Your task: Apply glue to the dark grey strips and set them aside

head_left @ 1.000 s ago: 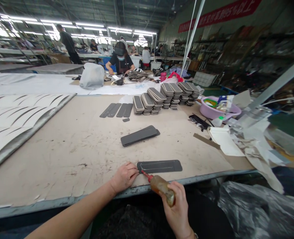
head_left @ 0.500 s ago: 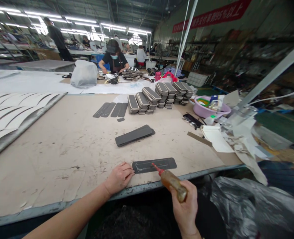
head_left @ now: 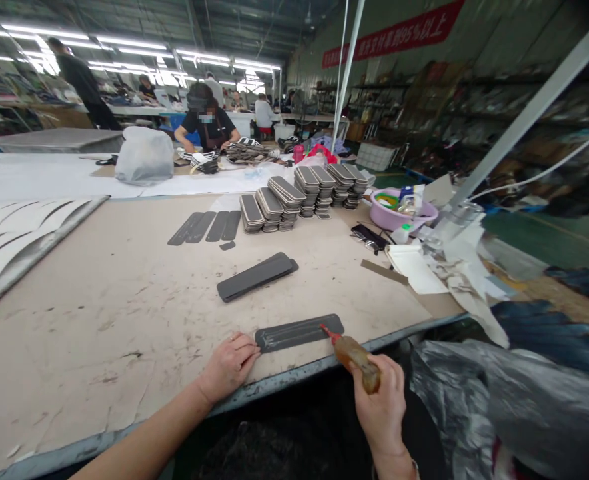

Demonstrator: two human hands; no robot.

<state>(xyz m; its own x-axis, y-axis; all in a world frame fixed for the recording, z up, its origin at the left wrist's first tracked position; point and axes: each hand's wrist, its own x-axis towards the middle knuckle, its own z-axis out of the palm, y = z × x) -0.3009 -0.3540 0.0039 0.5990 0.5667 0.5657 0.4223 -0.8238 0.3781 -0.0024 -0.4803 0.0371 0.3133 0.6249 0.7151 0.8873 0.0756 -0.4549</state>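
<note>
Near the table's front edge lies a dark grey, round-ended panel [head_left: 294, 332] with pale, wet-looking glue lines along its face. My left hand [head_left: 228, 365] rests at its left end, fingers curled together and pressing on the corner. In my right hand [head_left: 382, 400] is an amber glue bottle [head_left: 357, 360] with a red nozzle, gripped from behind. The nozzle tip points down at the panel's right part. Just beyond, two similar panels [head_left: 257, 277] lie stacked askew.
Several flat grey panels [head_left: 204, 227] and tall stacks of pale-edged pieces [head_left: 287, 197] stand farther back. To the right are a purple basin [head_left: 402, 212], glasses [head_left: 369, 237] and cloth scraps [head_left: 414, 267]. A co-worker [head_left: 207, 120] sits across the table.
The glue bottle's nozzle has moved right along the panel, from near its middle toward its right end. My left hand stays at the panel's left end. The camera view has shifted slightly.
</note>
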